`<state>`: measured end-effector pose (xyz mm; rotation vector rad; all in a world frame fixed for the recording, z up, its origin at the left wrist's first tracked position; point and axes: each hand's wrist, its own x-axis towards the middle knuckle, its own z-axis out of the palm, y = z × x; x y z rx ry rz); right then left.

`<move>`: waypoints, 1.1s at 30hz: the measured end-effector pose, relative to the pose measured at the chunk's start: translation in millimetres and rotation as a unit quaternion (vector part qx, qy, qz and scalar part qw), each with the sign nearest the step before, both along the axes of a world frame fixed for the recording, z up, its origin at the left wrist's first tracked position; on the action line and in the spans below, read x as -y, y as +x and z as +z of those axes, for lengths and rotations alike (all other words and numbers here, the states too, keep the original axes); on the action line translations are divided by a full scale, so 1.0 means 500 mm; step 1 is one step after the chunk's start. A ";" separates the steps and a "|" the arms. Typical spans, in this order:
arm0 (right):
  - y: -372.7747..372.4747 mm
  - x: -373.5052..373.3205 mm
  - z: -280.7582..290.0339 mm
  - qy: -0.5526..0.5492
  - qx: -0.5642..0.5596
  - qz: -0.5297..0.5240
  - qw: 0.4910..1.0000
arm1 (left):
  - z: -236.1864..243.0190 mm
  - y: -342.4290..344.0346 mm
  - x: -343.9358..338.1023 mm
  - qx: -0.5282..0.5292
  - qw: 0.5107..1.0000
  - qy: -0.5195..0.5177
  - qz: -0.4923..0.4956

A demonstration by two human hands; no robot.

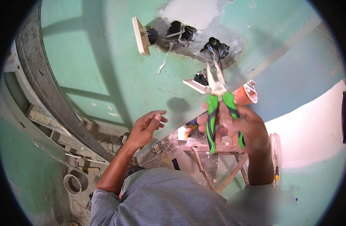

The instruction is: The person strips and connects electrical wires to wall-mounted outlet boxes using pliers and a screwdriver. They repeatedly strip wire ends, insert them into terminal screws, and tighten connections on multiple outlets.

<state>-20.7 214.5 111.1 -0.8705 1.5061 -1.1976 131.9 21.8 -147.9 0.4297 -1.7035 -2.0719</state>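
Note:
My right hand (252, 126) grips the green-and-black handles of a pair of pliers (218, 89). The plier jaws are spread and point up toward a wall hole (217, 48), overlapping the wires (215, 56) that come out of it. Whether they touch the wires I cannot tell. Just left of the jaws a white wall plate with a black socket body (198, 83) hangs from the wires. To the left, my left hand (147, 126) is raised before the wall with loosely bent fingers and nothing in them. Another plate with socket (141, 37) hangs at a second hole (181, 33).
A frayed white strip (165, 59) dangles below the left hole. An orange container (245, 93) stands beyond the pliers. Below are a wooden stand (218, 148), a bucket (72, 184) and a yellow-handled screwdriver (277, 173). A metal ladder-like frame (48, 83) curves along the left.

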 end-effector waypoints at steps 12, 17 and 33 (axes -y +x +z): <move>-0.016 0.192 0.038 0.030 -0.040 -0.076 0.996 | 0.025 0.013 0.077 -0.037 0.998 0.006 -0.046; -0.019 0.224 0.040 0.028 -0.044 -0.093 0.994 | -0.005 0.027 0.085 -0.023 0.997 0.028 -0.062; 0.115 0.195 -0.068 0.019 -0.235 -0.131 0.963 | 0.136 0.019 0.057 -0.135 0.983 0.052 -0.112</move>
